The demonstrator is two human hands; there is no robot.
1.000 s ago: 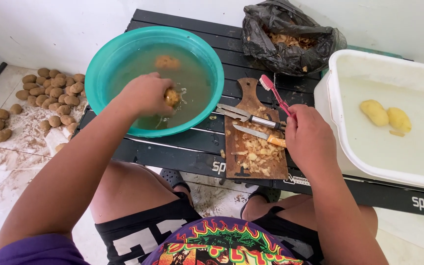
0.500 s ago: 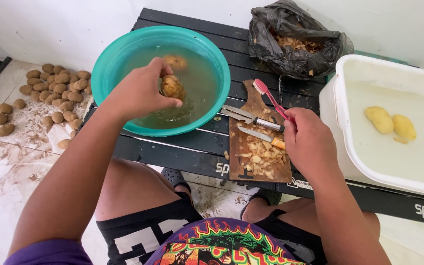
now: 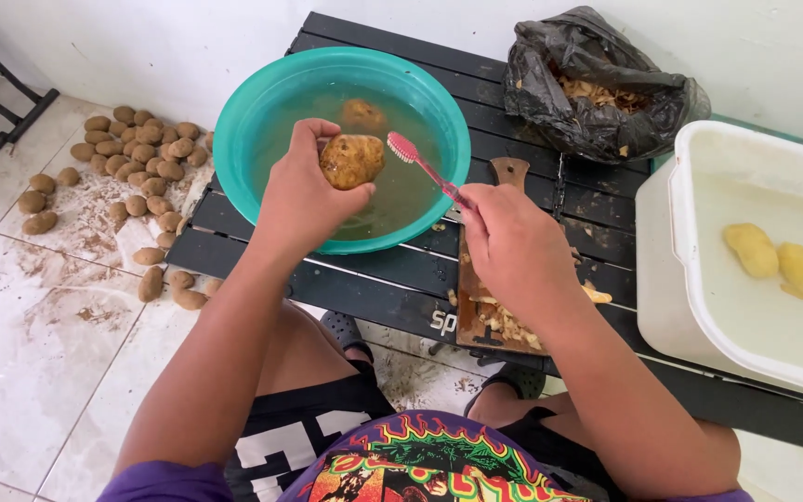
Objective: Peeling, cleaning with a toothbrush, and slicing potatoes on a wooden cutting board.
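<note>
Potato [image 3: 351, 161], brown and wet, is held up over the teal bowl [image 3: 234, 139] by the left hand [image 3: 304, 191]. The grip of that hand is wrapped around the potato, with the fingers on its far side and the thumb pressed under it. A pink toothbrush [image 3: 425, 169] is pinched in the grip of the right hand [image 3: 513, 246], whose fingers are curled tight around the handle. The brush head is pointed at the potato and is just beside it; it cannot be told if the bristles are touching.

Cloudy water is seen in the bowl, and a second potato [image 3: 362, 113] is sitting in it near the far side. The bowl is set on a black slatted bench [image 3: 383, 279]. A wooden cutting board [image 3: 499, 321] is lying on the bench under the right hand, with peels scattered on it. A black plastic bag [image 3: 597, 88] with more peels inside is placed at the back of the bench. A white tub [image 3: 690, 297] of water is standing at the right, and two peeled yellow potatoes [image 3: 773, 260] are floating in it. A heap of dirty potatoes [image 3: 127, 172] is spread on the tiled floor [image 3: 39, 353] to the left of the bench.
</note>
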